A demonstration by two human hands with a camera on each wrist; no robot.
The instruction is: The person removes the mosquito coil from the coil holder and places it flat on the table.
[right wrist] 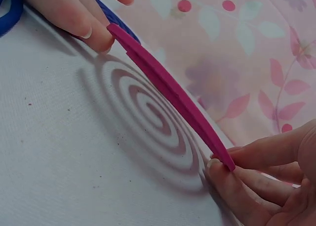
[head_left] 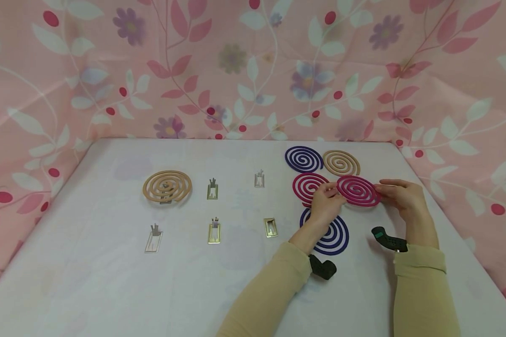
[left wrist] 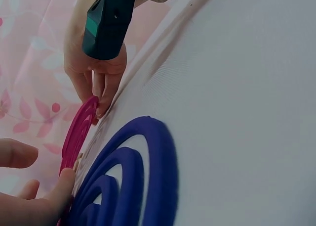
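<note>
A pink mosquito coil (head_left: 358, 190) is raised above the table, casting a spiral shadow (right wrist: 148, 117) on the cloth. My right hand (head_left: 405, 199) pinches its right edge between thumb and fingers. At the opposite edge, a finger of my left hand (head_left: 326, 203) touches the coil, its other fingers standing apart from it in the right wrist view. Under my left hand and wrist lie a second pink coil (head_left: 305, 183) and a dark blue coil (head_left: 339, 238), both partly covered.
Another blue coil (head_left: 303, 159) and a tan coil (head_left: 341, 161) lie at the back right. Far left, a tan coil (head_left: 167, 180) sits raised on a metal stand (head_left: 166, 201). Several small metal stands, such as a gold one (head_left: 214, 234), are spread over the white table (head_left: 109, 290).
</note>
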